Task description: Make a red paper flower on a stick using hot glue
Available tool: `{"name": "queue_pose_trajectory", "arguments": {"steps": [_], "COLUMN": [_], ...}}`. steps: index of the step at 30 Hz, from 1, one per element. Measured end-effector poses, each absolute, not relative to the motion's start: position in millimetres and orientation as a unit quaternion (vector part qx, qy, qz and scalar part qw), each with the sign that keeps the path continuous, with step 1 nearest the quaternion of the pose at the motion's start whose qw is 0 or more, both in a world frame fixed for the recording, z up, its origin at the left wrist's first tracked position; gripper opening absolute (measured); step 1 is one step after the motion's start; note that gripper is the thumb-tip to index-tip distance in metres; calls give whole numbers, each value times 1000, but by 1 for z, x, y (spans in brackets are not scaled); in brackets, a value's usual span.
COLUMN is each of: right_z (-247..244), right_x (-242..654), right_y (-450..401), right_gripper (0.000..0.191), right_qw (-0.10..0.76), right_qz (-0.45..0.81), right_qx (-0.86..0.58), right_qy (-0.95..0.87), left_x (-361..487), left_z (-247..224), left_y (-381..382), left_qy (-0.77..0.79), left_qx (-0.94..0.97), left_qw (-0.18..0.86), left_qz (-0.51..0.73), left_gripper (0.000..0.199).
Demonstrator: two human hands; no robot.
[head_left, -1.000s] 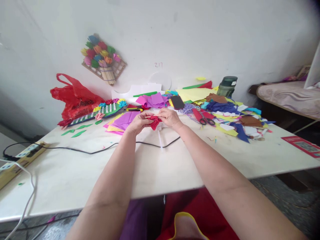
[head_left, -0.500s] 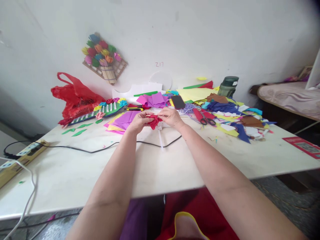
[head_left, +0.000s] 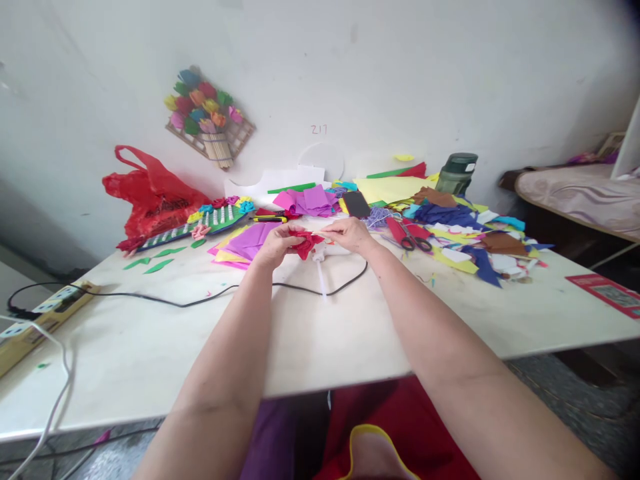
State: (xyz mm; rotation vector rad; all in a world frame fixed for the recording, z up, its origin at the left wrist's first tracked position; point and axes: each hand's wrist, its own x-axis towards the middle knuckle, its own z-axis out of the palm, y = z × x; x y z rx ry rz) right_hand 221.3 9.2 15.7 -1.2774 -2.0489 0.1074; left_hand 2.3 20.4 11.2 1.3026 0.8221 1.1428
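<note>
My left hand (head_left: 277, 247) pinches a crumpled red paper flower (head_left: 305, 248) over the middle of the table. A thin pale stick (head_left: 320, 233) reaches from the flower to my right hand (head_left: 349, 236), whose thumb and fingers are closed on it. Just below the hands lies a white glue gun (head_left: 336, 250), partly covered, with a translucent glue stick (head_left: 321, 279) poking out toward me. Purple paper sheets (head_left: 250, 241) lie beside my left hand. To the right of my right hand are scissors (head_left: 415, 243) with dark handles.
A black cord (head_left: 183, 305) runs across the table from a power strip (head_left: 50, 313). Green paper leaves (head_left: 159, 265), a red plastic bag (head_left: 155, 193) and a decorated board (head_left: 220, 219) are at left. Paper scraps (head_left: 450, 217), a phone (head_left: 356, 204) and a bottle (head_left: 456, 173) lie behind and right.
My right hand has shifted slightly right, away from the flower, and more of the pale stick shows between the hands. The red flower has turned a little in my left hand.
</note>
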Motion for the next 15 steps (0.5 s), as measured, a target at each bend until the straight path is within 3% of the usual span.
{"name": "queue_pose_trajectory", "arguments": {"steps": [9,15], "right_z": [18,18], "right_x": [245,257], "right_y": [7,7], "right_gripper": [19,28], "right_qw": [349,248], "right_qz": [83,3], "right_qx": [-560,-702], "right_qy": [-747,-667], "left_x": [1,0], "left_z": [4,4], "left_y": [27,27], "left_qy": [360,359], "left_qx": [546,549], "left_qw": [550,546], "left_qz": [519,521], "left_gripper": [41,38]}}
